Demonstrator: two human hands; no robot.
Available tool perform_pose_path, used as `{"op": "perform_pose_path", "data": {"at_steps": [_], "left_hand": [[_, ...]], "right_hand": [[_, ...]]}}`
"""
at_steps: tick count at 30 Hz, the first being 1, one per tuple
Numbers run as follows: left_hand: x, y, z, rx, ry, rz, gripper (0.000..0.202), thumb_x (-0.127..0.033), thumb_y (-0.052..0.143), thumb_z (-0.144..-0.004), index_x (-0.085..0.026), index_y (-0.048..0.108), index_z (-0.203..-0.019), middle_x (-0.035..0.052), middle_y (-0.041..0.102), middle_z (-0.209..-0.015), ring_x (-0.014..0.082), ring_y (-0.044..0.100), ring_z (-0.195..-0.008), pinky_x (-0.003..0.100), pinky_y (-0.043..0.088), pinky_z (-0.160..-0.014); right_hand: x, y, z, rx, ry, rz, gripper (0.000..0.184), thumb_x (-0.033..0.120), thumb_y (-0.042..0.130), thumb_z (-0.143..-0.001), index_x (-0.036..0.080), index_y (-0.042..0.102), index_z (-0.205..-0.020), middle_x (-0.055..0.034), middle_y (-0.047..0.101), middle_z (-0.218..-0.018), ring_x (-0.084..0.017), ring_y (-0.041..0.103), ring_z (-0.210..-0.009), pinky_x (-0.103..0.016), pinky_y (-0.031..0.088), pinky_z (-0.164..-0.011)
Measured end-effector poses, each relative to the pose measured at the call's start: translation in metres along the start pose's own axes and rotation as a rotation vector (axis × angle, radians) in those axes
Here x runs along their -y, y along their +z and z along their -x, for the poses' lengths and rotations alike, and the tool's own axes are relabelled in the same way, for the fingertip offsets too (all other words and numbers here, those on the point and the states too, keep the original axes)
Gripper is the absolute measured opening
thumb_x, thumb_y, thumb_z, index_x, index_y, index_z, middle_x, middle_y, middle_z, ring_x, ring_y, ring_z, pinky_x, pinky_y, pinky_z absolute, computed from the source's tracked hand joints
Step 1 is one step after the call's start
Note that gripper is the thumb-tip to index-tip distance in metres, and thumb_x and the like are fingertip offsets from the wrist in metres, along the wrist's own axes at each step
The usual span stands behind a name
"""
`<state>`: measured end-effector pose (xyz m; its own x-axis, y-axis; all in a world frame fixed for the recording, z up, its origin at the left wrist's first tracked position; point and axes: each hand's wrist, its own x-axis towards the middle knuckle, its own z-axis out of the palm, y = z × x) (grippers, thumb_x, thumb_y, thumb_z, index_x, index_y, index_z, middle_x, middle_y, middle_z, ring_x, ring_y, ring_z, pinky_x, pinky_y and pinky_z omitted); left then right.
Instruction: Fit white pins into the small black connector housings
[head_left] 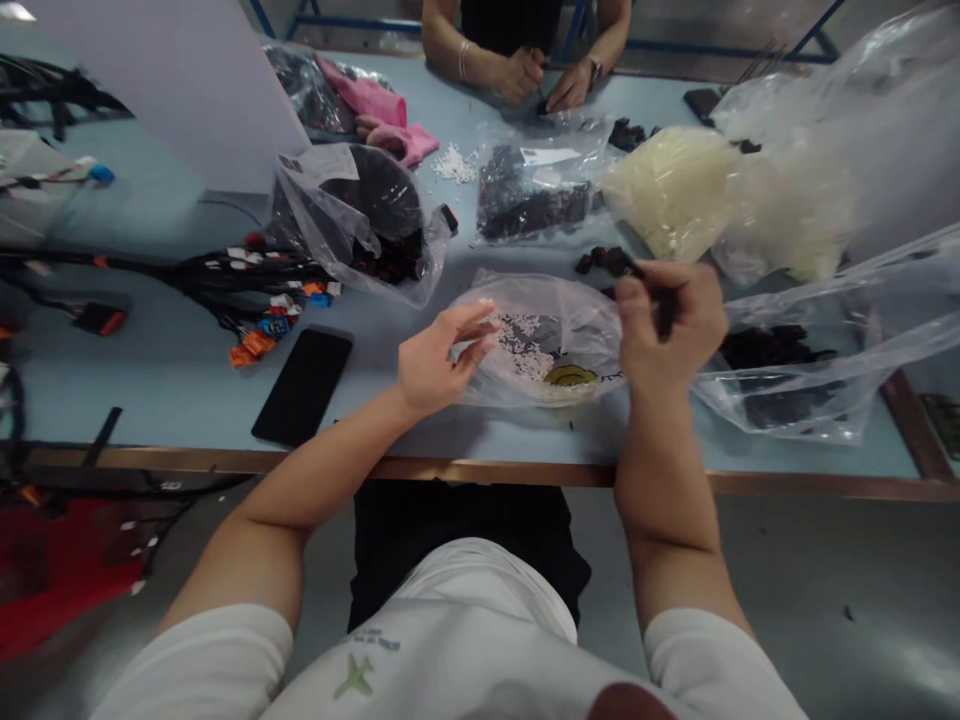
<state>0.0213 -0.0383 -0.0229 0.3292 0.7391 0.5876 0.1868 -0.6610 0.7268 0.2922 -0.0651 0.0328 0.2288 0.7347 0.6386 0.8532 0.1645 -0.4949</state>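
My left hand (439,360) hangs open, gripping nothing, above a clear plastic bag (577,340) of white pellets (521,345); my right hand (671,325) pinches a small black plastic part (664,318) between its fingers.

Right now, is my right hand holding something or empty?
Holding something: the right hand is closed, with its fingers pinching a narrow black part above the clear plastic bag.

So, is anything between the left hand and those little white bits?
Only the clear bag, it seems: the white bits look to lie inside it, just past the left hand. No other object sits between them.
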Motion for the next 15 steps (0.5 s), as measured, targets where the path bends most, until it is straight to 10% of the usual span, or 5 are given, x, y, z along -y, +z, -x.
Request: {"op": "perform_pose_path", "data": {"at_steps": [6, 15], "left_hand": [[0.015, -0.022, -0.020, -0.170, -0.147, -0.178, 0.031, -0.042, 0.063, -0.109, -0.024, 0.062, -0.134, 0.0064, 0.080, -0.128, 0.0204, 0.082, -0.111, 0.037, 0.066, -0.102], [0.065, -0.058, -0.035, -0.064, -0.351, -0.660, 0.024, -0.026, 0.059, -0.105, -0.029, 0.071, -0.125, 0.0085, 0.078, -0.117, 0.0314, 0.074, -0.110, 0.050, 0.059, -0.099]], "right_hand": [[-0.056, 0.005, -0.025, 0.370, 0.237, 0.391, 0.028, 0.045, 0.064, -0.097, 0.021, 0.076, -0.101, -0.0132, 0.080, -0.093, -0.033, 0.073, -0.094, -0.052, 0.054, -0.091], [-0.018, -0.002, -0.009, -0.002, -0.023, 0.168, 0.040, 0.049, 0.045, -0.109, 0.025, 0.075, -0.119, -0.0150, 0.079, -0.116, -0.034, 0.073, -0.112, -0.054, 0.052, -0.102]]}}
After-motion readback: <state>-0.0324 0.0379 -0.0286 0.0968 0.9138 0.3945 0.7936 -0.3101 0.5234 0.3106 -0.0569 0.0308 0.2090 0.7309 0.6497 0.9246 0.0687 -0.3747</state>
